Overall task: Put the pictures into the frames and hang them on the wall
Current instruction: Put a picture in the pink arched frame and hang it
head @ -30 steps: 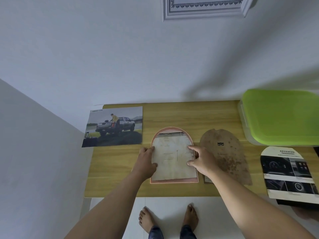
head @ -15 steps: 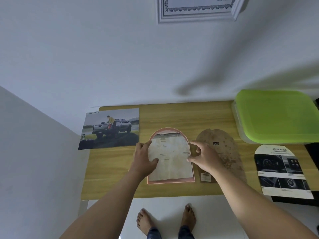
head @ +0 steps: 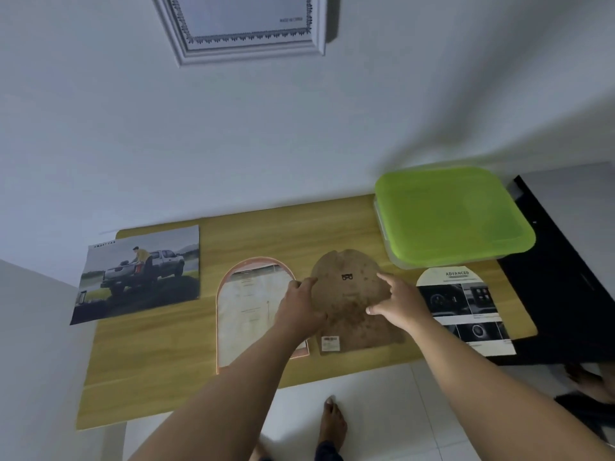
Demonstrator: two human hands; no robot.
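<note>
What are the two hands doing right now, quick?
Left hand: open, fingers at the left edge of the brown backing board, not gripping.
Right hand: open, fingers spread on the board's right side.

green-lidded box (head: 452, 214), wooden table (head: 159, 361)

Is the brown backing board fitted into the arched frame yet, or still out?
Still out. The backing board lies flat on the table beside the arched frame, with both hands on its edges.

Dim, bluish light; soft shadow on wall (head: 432, 121) upper rt; motion blur, wide-angle edge warp.
</note>
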